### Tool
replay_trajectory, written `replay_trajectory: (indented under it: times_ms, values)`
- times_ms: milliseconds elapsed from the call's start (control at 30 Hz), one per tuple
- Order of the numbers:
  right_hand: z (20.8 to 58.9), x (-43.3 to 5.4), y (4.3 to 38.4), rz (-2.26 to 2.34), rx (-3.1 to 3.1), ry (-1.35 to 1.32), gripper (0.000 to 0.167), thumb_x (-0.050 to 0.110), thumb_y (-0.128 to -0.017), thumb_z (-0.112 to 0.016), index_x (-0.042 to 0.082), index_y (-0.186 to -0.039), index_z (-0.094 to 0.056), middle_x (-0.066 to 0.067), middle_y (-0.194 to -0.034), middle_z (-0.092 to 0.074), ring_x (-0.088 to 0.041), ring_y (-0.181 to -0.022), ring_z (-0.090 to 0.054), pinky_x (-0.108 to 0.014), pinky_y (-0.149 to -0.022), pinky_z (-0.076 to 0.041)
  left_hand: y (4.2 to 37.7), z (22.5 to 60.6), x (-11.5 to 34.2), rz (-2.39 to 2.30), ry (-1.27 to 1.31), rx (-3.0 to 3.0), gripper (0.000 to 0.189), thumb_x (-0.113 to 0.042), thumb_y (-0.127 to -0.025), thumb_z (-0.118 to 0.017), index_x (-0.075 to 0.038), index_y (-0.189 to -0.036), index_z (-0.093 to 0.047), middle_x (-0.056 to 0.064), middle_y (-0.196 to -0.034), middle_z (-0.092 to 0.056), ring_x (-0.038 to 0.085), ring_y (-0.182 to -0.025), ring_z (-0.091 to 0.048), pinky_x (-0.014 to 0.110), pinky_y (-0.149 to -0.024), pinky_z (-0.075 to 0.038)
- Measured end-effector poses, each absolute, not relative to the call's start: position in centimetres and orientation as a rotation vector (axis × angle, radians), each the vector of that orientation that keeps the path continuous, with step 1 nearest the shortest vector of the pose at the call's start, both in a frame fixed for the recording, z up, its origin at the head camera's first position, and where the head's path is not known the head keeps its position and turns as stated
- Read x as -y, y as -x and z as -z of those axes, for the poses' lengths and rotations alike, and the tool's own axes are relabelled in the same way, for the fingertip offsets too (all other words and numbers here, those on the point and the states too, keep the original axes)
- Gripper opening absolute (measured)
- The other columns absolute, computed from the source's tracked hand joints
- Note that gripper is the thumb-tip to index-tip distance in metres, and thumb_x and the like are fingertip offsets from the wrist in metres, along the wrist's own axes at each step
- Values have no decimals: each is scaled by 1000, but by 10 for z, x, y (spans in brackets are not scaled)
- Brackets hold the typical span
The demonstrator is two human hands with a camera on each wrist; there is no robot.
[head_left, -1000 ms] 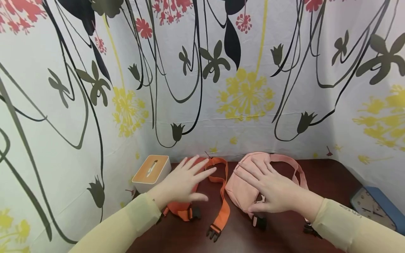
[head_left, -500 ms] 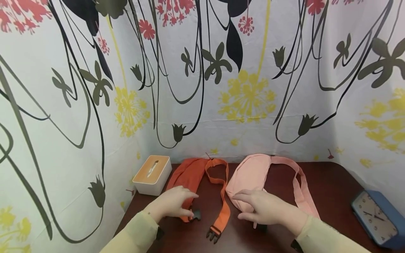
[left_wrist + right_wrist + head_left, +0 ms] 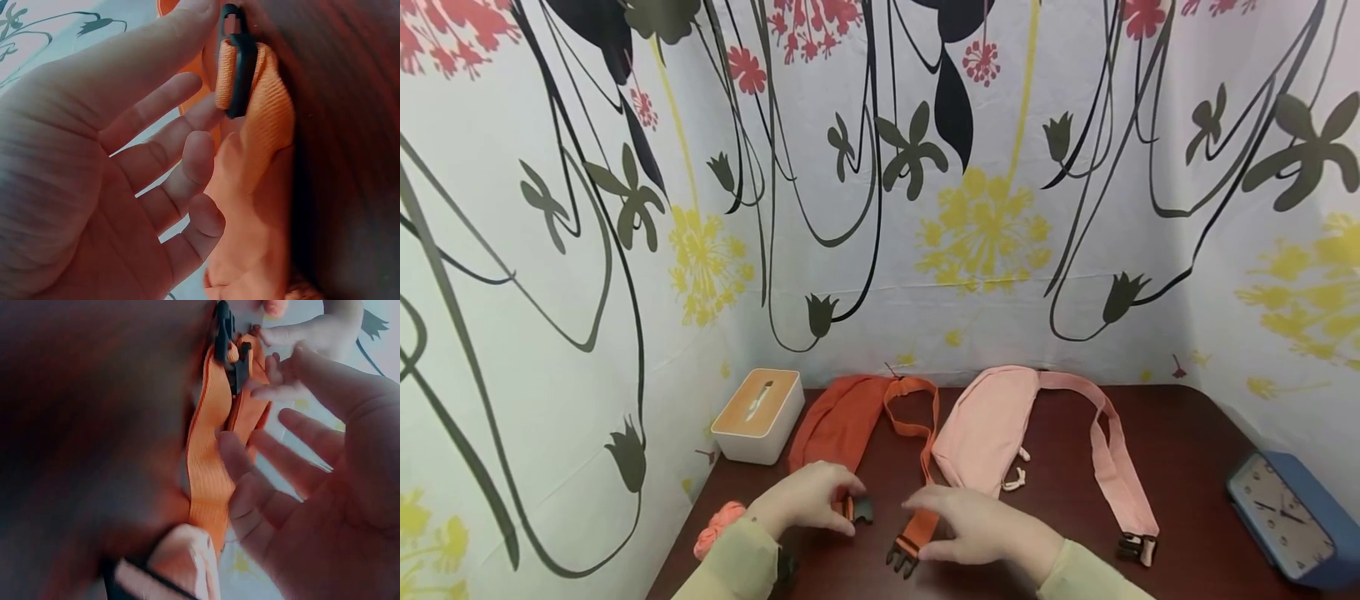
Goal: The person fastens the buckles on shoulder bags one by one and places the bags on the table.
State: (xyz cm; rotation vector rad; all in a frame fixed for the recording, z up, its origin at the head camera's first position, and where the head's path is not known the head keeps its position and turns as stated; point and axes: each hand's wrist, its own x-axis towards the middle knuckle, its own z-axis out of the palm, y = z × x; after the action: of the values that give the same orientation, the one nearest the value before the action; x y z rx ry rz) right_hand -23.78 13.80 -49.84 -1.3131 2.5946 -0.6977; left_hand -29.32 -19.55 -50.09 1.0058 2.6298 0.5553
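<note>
An orange waist bag (image 3: 842, 417) lies on the dark table, its webbing strap (image 3: 921, 527) looping to the right and ending in a black prong buckle (image 3: 904, 560). My left hand (image 3: 811, 498) hovers at the bag's near end, beside the black socket buckle (image 3: 862, 509). In the left wrist view its fingers are loosely bent around nothing, the thumb close to that buckle (image 3: 242, 75). Over the strap's buckle end is my right hand (image 3: 981, 527). The right wrist view shows its fingers spread beside the orange strap (image 3: 209, 456); contact is unclear.
A pink waist bag (image 3: 988, 425) lies to the right, its strap (image 3: 1116, 467) ending in a buckle (image 3: 1138, 547). A tissue box (image 3: 758, 417) stands back left, a blue clock (image 3: 1292, 517) far right. A coral-coloured bundle (image 3: 718, 527) sits by the left sleeve.
Both hands have come down and nearer from above the two bags. My right hand has moved left, off the pink bag to the orange strap; my left stays by the orange bag's buckle.
</note>
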Motion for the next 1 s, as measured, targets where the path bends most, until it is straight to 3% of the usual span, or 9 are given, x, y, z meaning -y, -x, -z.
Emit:
replay_trajectory:
  times_ms: [167, 367, 633, 1000]
  values:
    - [510, -130, 240, 707, -2531, 1276, 53, 42, -101, -80, 16, -146, -69, 0, -144, -68, -10, -129, -67, -33, -103, -58, 295, 509, 198, -595, -985, -2621, 48, -38, -85, -96, -21, -127, -81, -10, -121, -79, 5, -109, -68, 35, -101, -57]
    - [519, -122, 240, 680, -2566, 1187, 42, 38, -96, -87, 25, -134, -76, 11, -128, -70, -1, -117, -65, -30, -98, -58, 298, 515, 202, -671, -960, -2589, 47, -36, -86, -96, -19, -127, -81, -10, -116, -78, 3, -93, -63, 27, -87, -55]
    - [526, -117, 243, 674, -2643, 1106, 36, 40, -91, -91, 28, -122, -79, 14, -115, -68, -3, -110, -65, -32, -96, -57, 301, 526, 204, -798, -941, -2570, 43, -29, -85, -96, -17, -123, -81, -12, -106, -75, -1, -82, -60, 23, -75, -54]
    - [541, -113, 247, 879, -2625, 1054, 33, 38, -87, -94, 28, -115, -79, 19, -110, -75, 5, -100, -65, -26, -89, -55, 299, 537, 204, -897, -903, -2560, 42, -24, -84, -94, -21, -123, -78, -12, -104, -69, 2, -83, -61, 23, -75, -54]
